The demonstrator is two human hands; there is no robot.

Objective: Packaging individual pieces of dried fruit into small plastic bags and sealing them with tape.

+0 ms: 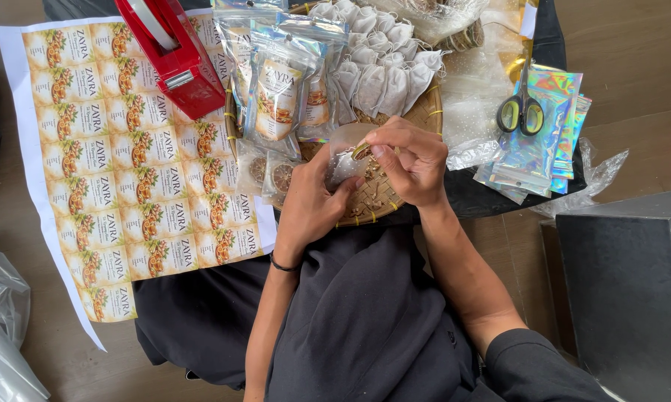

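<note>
Filling step, I judge: my left hand (pixel 309 205) grips a clear pouch (pixel 344 160), right hand (pixel 414 160) pinches a dried slice (pixel 361 151) at its mouth; next, ease it inside.

Wooden floor (pixel 633 67), dark box (pixel 626 290) at right, soft daylight

Big white label sheet (pixel 127 164) with rows of cream-and-orange stickers sits far left of the woven tray (pixel 425 112). Labelled clear pouches (pixel 283 82) lean on the tray's left edge. Empty holographic pouches (pixel 540 141) are stacked just right of it.
</note>
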